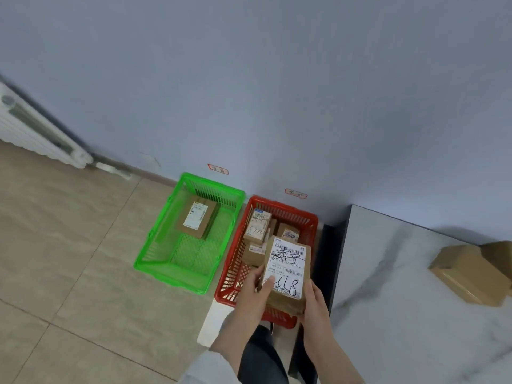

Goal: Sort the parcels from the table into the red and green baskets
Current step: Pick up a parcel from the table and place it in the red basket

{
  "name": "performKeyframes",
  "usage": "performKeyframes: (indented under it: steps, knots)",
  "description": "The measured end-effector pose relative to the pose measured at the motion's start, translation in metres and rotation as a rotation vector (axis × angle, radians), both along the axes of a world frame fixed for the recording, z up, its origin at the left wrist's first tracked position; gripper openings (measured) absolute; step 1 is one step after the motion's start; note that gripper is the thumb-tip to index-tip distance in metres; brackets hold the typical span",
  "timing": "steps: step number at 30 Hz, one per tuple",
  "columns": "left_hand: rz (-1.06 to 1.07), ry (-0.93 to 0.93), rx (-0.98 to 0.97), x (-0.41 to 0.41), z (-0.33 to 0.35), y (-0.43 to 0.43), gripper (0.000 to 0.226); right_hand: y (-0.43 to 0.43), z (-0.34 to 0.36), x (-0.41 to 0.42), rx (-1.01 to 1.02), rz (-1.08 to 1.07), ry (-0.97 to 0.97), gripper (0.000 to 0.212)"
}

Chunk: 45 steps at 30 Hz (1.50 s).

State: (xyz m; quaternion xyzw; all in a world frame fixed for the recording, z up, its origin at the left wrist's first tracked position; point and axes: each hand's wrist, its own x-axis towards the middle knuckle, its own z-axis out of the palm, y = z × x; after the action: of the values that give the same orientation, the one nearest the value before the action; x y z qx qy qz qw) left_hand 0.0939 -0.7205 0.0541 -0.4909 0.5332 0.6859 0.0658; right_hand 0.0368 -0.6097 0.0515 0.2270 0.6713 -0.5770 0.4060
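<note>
Cardboard parcel (pixel 286 268) with a white label is hovering over the near end of the red basket (pixel 234 268). The left hand (pixel 255 292) is gripping its left edge, thumb on the label, and the right hand (pixel 314 303) is clasping its lower right corner. Several labelled parcels (pixel 257 227) are lying in the red basket; a single parcel (pixel 197 217) is lying in the green basket (pixel 159 236). Brown parcels (pixel 468 273) are resting on the marble table (pixel 401 300).
</note>
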Motion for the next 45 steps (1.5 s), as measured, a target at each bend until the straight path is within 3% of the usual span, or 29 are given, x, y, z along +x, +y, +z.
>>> performKeyframes:
  steps: [3,5,6,9,11,20,25,27,30,34,38,45]
  knots:
    - [-0.109,-0.027,0.003,-0.034,-0.026,-0.012,0.038,-0.010,-0.043,-0.024,0.050,0.034,0.014,0.062]
    - [-0.151,-0.029,0.017,-0.056,-0.067,-0.021,0.041,-0.019,-0.098,-0.043,0.111,0.085,0.023,0.092]
    - [-0.183,-0.030,0.006,-0.068,-0.099,-0.027,0.041,-0.025,-0.130,-0.055,0.121,0.080,0.016,0.094]
    - [-0.239,-0.036,-0.031,-0.101,-0.214,-0.038,0.046,-0.039,-0.222,-0.089,0.155,0.043,0.102,0.060]
    - [-0.299,-0.016,-0.045,-0.126,-0.276,-0.045,0.048,-0.043,-0.283,-0.112,0.183,0.019,0.142,0.050]
    - [-0.437,0.082,-0.187,-0.191,-0.466,-0.046,0.051,-0.056,-0.479,-0.170,0.316,0.047,0.406,0.048]
    - [-0.508,0.099,-0.239,-0.187,-0.495,-0.041,0.058,-0.053,-0.495,-0.166,0.462,0.165,0.538,0.059]
    - [-0.555,0.162,-0.444,-0.193,-0.491,-0.044,0.065,-0.056,-0.487,-0.168,0.569,0.283,0.729,0.060]
    - [-0.729,0.320,-0.765,-0.213,-0.485,-0.051,0.059,-0.065,-0.488,-0.179,0.679,0.531,0.995,0.057]
    - [-0.947,0.390,-1.043,-0.234,-0.517,-0.052,0.053,-0.063,-0.522,-0.197,0.817,0.675,1.077,0.055]
    - [-0.966,0.436,-0.912,-0.229,-0.531,-0.053,0.053,-0.063,-0.539,-0.196,0.843,0.724,1.099,0.057]
    - [-1.002,0.437,-0.890,-0.234,-0.520,-0.057,0.052,-0.063,-0.531,-0.202,0.788,0.716,1.075,0.059]
